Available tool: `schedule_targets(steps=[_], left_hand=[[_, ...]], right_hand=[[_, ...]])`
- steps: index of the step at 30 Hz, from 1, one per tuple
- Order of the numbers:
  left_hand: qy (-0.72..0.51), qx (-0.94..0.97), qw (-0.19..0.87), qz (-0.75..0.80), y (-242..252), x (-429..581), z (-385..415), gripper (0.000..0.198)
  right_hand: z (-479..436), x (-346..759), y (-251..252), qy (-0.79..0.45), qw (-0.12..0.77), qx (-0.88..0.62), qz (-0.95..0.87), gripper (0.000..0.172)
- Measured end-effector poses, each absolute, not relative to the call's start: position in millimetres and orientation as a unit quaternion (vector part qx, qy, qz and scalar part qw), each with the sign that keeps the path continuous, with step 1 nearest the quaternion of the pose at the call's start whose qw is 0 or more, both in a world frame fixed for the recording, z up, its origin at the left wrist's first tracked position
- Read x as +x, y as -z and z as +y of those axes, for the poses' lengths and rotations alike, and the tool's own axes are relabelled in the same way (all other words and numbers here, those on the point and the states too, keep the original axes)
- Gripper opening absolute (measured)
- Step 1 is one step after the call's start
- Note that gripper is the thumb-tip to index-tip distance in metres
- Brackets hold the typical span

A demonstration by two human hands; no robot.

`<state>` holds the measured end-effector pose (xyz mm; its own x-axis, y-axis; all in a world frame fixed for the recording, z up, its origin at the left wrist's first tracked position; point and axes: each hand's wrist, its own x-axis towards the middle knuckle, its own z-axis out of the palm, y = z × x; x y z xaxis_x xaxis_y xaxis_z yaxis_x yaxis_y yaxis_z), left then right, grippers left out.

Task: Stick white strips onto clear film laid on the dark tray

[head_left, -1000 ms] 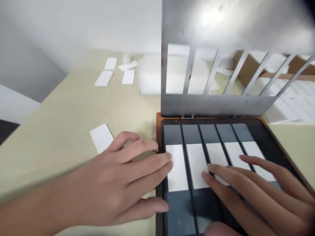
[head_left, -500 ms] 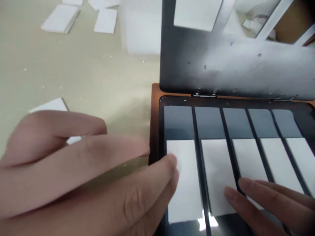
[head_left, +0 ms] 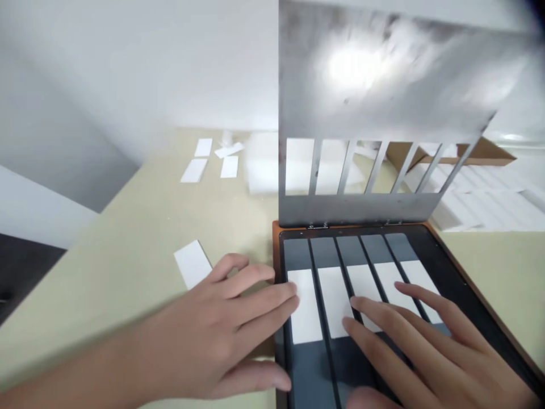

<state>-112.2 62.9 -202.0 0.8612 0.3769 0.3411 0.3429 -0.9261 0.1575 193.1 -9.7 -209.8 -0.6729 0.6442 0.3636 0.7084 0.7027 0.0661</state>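
Note:
Several white cards [head_left: 303, 318] lie side by side in the dark slots of a black frame [head_left: 447, 272] with an orange-brown edge. My left hand [head_left: 225, 326] rests at the frame's left side, fingers extended, two fingertips touching the leftmost card. Its thumb lies on the frame's left edge. Over the middle and right cards spreads my right hand [head_left: 430, 346], fingers apart and fingertips on or just above them. Part of those cards is hidden beneath it. Hinged at the back, a metal lid [head_left: 361, 210] with rectangular cutouts stands raised. Neither hand grips anything.
A loose white card [head_left: 192, 264] lies on the table [head_left: 140, 250] beside my left hand. Smaller white pieces [head_left: 230, 166] and a blurred white block [head_left: 260, 165] are farther back. Behind the lid are a cardboard box [head_left: 489, 153] and white stacks [head_left: 494, 210].
The view has pulled back and tilted up, showing more of the lid and table. Both hands stay at the cards; the left hand's fingers now look more spread.

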Motion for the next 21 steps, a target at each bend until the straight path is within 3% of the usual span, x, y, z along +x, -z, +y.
schedule_targets(steps=[10, 21], left_hand=[[-0.192, 0.961, 0.068, 0.187, 205.0, -113.9, 57.2, 0.055], [-0.182, 0.959, 0.080, 0.202, 203.9, -114.0, 55.0, 0.056]], right_hand=[[-4.6, 183.6, 179.0, 0.119, 0.181, -0.378, -0.900, 0.041], [-6.6, 190.9, 185.6, -0.004, 0.177, -0.434, -0.883, 0.033]])
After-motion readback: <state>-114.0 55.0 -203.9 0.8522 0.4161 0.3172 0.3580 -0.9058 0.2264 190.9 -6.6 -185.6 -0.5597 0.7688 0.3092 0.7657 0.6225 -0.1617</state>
